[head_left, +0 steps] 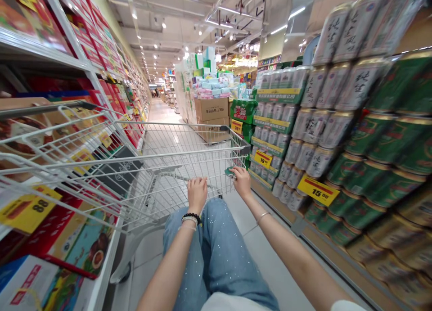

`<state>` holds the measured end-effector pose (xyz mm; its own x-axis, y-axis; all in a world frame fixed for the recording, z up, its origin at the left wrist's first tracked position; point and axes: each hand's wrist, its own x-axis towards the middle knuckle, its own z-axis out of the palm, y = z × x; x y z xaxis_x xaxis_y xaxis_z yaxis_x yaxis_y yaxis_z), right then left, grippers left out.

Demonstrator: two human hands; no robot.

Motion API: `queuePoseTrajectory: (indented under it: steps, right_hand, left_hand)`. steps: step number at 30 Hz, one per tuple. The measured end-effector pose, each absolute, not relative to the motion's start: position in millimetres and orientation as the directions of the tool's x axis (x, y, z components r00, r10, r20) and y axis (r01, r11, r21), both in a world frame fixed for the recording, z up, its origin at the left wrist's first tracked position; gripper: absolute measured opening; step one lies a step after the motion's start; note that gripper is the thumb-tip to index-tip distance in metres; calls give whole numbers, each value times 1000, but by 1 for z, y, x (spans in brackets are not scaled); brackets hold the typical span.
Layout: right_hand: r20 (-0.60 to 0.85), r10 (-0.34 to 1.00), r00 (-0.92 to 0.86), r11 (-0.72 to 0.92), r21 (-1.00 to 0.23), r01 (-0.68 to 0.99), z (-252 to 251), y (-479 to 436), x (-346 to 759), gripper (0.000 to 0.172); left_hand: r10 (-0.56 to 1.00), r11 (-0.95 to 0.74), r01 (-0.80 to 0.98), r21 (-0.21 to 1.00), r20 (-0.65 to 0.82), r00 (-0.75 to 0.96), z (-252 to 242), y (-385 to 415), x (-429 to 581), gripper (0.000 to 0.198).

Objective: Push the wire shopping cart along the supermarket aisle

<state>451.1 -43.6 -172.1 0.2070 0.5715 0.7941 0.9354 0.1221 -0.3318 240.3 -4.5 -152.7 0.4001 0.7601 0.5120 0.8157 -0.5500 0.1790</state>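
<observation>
A metal wire shopping cart (pixel 182 155) stands sideways in front of my knees. My left hand (pixel 196 191), with beaded bracelets at the wrist, has its fingers curled over wires on the cart's near side. To its right, my right hand (pixel 241 180) pinches a small green piece (pixel 229 171) at the cart's right end, below the dark corner cap (pixel 245 147). What the green piece is, I cannot make out.
Shelves with red boxes (pixel 89 45) and yellow price tags (pixel 30 207) run along the left. Stacked beer cans (pixel 313 122) rise close on the right. Beyond the cart are cardboard cartons (pixel 212 115) and a tiled aisle (pixel 162 110). My jeans-covered knees (pixel 219 239) are below the hands.
</observation>
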Motion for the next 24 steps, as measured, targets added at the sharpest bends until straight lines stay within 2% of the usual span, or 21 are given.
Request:
queuePoseTrajectory:
  steps: [5, 11, 15, 18, 21, 24]
  right_hand:
    - [829, 492, 267, 106, -361, 927, -158, -33, 458, 49]
    - [777, 581, 241, 131, -382, 915, -172, -34, 455, 48]
    - [834, 502, 228, 194, -366, 910, -155, -28, 450, 52]
    - [856, 462, 232, 190, -350, 917, -152, -23, 442, 46]
    - [829, 515, 218, 161, -344, 925, -167, -26, 437, 42]
    - [790, 582, 193, 140, -331, 933, -173, -32, 437, 46]
  left_hand:
    - [762, -552, 810, 198, 515, 394, -155, -5, 239, 38]
    - [776, -534, 817, 219, 511, 370, -154, -2, 240, 38]
    - [782, -532, 817, 222, 500, 373, -151, -4, 237, 40]
    - [789, -534, 815, 226, 480, 384, -149, -5, 235, 42]
    - [793, -533, 816, 225, 470, 389, -147, -6, 234, 43]
    - [790, -530, 819, 218, 478, 384, -147, -5, 235, 43]
